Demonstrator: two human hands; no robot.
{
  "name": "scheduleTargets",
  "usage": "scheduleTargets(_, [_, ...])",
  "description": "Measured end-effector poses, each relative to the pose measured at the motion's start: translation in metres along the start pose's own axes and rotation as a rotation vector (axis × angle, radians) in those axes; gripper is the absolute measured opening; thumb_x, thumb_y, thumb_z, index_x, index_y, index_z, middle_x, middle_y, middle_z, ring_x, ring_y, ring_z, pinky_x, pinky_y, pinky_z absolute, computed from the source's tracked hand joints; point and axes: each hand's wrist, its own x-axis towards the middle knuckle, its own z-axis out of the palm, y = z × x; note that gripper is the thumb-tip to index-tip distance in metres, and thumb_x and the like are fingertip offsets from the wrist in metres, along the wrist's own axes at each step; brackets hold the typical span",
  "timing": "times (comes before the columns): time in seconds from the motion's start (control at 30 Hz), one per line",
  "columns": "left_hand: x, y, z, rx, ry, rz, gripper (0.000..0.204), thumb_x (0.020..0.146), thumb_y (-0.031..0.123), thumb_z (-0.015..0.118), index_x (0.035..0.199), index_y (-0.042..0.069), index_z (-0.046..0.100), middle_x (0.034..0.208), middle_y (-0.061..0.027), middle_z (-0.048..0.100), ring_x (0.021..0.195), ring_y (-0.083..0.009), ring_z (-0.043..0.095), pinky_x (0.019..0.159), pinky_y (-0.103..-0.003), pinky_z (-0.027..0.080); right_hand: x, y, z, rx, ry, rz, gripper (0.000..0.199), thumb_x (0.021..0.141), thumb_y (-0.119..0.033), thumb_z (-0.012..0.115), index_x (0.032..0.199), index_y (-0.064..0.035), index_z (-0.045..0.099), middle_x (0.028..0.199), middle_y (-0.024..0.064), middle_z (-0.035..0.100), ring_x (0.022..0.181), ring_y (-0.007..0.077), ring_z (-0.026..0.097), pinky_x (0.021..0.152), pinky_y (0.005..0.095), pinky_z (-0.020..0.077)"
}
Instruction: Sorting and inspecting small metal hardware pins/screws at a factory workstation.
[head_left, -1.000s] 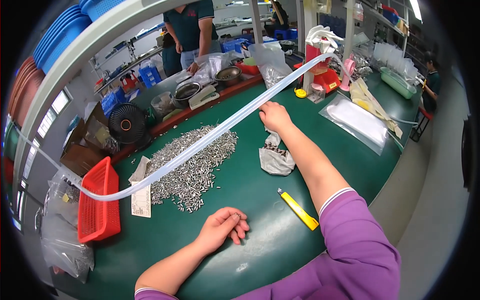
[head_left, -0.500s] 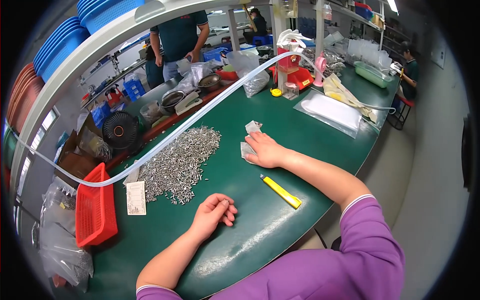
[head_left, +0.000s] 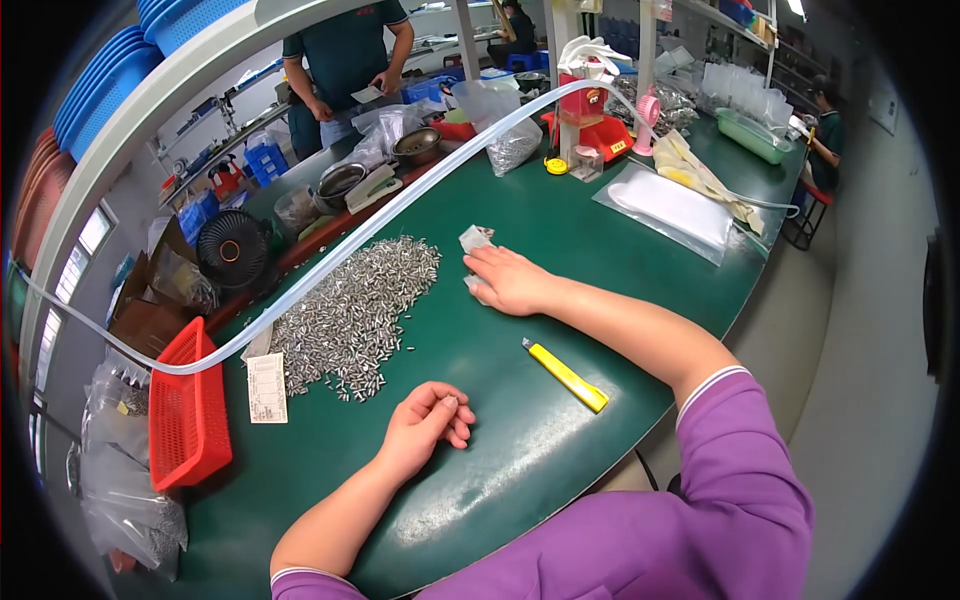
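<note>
My right hand point(head_left: 508, 282) lies flat with its fingers stretched out, on a crumpled pale rag point(head_left: 473, 238) on the green table point(head_left: 440, 350). Parts of the rag stick out past the fingers and beside the thumb; the rest is hidden. Closer to me, my left hand point(head_left: 432, 418) rests on the table with curled fingers, thumb against the index finger. Whether anything small is in it I cannot see. Beyond it spreads a heap of small silvery metal pins point(head_left: 350, 315). A yellow utility knife point(head_left: 566, 376) lies below my right forearm, blade tip toward the rag.
A red plastic basket point(head_left: 190, 420) and a paper slip point(head_left: 267, 388) are left of the heap. A clear hose point(head_left: 400, 205) arches over the table. At the far right lies a bagged white stack point(head_left: 668, 208). A person point(head_left: 350, 70) stands across the table.
My right hand has slid left toward the heap, with the rag under it. My left hand has stayed almost still. The person across the table now holds up a pale card.
</note>
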Motion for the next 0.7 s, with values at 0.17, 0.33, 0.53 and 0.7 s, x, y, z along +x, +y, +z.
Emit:
scheduleTargets(0.17, [-0.001, -0.001, -0.002, -0.034, -0.028, -0.014, 0.014, 0.094, 0.011, 0.043, 0.100, -0.001, 0.050, 0.085, -0.0100, 0.060, 0.068, -0.0128, 0.059, 0.059, -0.025, 0.051, 0.058, 0.035, 0.008, -0.138, -0.026, 0.039, 0.053, 0.089, -0.036, 0.037, 0.130, -0.0014, 0.039, 0.138, 0.0171, 0.033, 0.130, 0.0301, 0.029, 0.108, 0.0426, 0.0211])
scheduleTargets(0.33, [0.003, 0.001, -0.002, -0.058, -0.053, -0.059, 0.014, 0.094, 0.009, 0.042, 0.101, -0.001, 0.050, 0.086, -0.0105, 0.060, 0.069, -0.0129, 0.059, 0.059, -0.025, 0.052, 0.106, 0.066, 0.019, -0.147, 0.017, 0.147, 0.057, 0.089, -0.038, 0.037, 0.133, -0.0026, 0.036, 0.140, 0.0148, 0.031, 0.132, 0.0286, 0.026, 0.109, 0.0417, 0.0184])
scheduleTargets(0.53, [-0.002, 0.004, -0.004, -0.047, -0.043, -0.071, 0.015, 0.094, 0.010, 0.042, 0.101, 0.000, 0.050, 0.087, -0.0119, 0.060, 0.070, -0.0153, 0.059, 0.060, -0.027, 0.052, 0.135, 0.080, 0.015, -0.122, 0.063, 0.413, 0.064, 0.087, -0.043, 0.038, 0.136, -0.0028, 0.030, 0.144, 0.0151, 0.024, 0.135, 0.0291, 0.019, 0.111, 0.0406, 0.0107])
scheduleTargets(0.7, [-0.001, 0.002, -0.005, -0.050, -0.046, -0.036, 0.014, 0.094, 0.010, 0.042, 0.100, 0.000, 0.050, 0.087, -0.0120, 0.060, 0.070, -0.0154, 0.059, 0.061, -0.027, 0.052, 0.124, 0.085, 0.008, -0.195, 0.136, 0.634, 0.066, 0.087, -0.045, 0.039, 0.135, -0.0005, 0.031, 0.143, 0.0196, 0.024, 0.134, 0.0319, 0.020, 0.110, 0.0412, 0.0124])
